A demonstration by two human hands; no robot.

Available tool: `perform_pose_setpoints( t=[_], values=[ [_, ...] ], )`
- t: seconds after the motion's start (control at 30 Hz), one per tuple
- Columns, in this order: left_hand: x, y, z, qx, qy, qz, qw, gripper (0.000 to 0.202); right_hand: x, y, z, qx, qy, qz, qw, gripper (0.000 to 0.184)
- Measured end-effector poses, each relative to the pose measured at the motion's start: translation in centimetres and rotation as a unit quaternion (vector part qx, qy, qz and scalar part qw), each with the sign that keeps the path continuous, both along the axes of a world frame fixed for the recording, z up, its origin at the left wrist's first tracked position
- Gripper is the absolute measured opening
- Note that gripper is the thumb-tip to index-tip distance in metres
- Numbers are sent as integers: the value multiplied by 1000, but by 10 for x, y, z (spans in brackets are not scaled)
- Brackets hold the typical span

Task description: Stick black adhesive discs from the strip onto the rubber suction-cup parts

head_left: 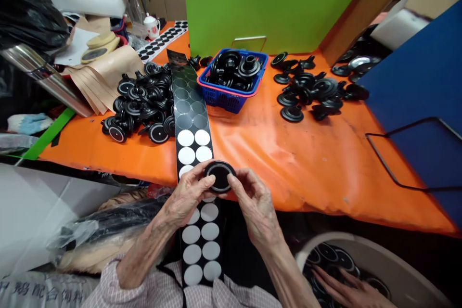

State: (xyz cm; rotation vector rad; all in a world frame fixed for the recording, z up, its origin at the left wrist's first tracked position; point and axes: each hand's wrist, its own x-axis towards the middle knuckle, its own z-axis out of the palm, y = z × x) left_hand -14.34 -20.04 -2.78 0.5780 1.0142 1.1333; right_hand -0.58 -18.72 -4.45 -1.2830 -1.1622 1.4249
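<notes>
Both thumbs rest on a black round disc (220, 178) with a pale ring on its face, held above the table's front edge. My left hand (187, 190) grips its left side, and my right hand (252, 195) its right side; most fingers are behind it. Below and behind the disc runs a long black sticker strip (191, 110), with dark circles on the far part and white circles on the near part, hanging over the edge onto the lap. Left of the strip lies a heap of black round parts with stems (144, 98).
A blue basket (227, 101) of similar black parts stands mid-table before a green panel (267, 5). More black parts (314, 89) lie to its right. At lower right, another person's hand (346, 286) reaches into a pale tub (382, 255) of black discs. A blue panel (418, 106) bounds the right.
</notes>
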Motion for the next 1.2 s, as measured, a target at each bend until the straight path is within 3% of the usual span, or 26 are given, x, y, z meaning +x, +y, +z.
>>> perform_pose_setpoints(
  t=[0.1, 0.2, 0.27, 0.33, 0.4, 0.43, 0.57, 0.7, 0.8, 0.9, 1.0, 1.13, 1.2],
  values=[
    [0, 0, 5, -6, 19, -13, 1000, 44, 8, 9, 8, -2, 0, 51, 999, 31],
    [-8, 1, 6, 4, 164, 23, 986, 52, 17, 28, 12, -15, 13, 66, 998, 34],
    [-17, 1, 2, 17, 313, 95, 945, 54, 21, 48, 15, -31, 47, 68, 996, 37],
    [-28, 0, -8, 24, 435, 176, 883, 53, 23, 73, 22, -32, 87, 61, 994, 40],
    [-35, -2, -21, 26, 498, 234, 835, 54, 21, 102, 32, -24, 132, 46, 990, 41],
    [-38, -3, -28, 29, 507, 252, 824, 56, 18, 117, 39, -17, 153, 33, 988, 41],
    [-39, -2, -47, 29, 465, 243, 851, 58, -2, 184, 66, 16, 199, -31, 979, 34],
    [-40, 0, -49, 19, 457, 201, 866, 49, -22, 247, 91, 50, 204, -81, 974, 24],
    [-44, -1, -49, 11, 452, 175, 875, 43, -33, 269, 98, 64, 185, -82, 977, 23],
    [-44, 0, -46, 26, 401, 138, 905, 39, -38, 255, 86, 63, 145, -43, 986, 18],
    [-44, 9, -30, 61, 367, 142, 917, 38, -34, 216, 61, 59, 93, 23, 994, 17],
    [-70, 31, 8, 119, 410, 202, 881, 40, -7, 149, 12, 72, 4, 79, 994, 24],
    [-100, 43, 26, 140, 448, 220, 855, 43, 10, 118, -22, 140, -136, 83, 977, 28]
  ],
)
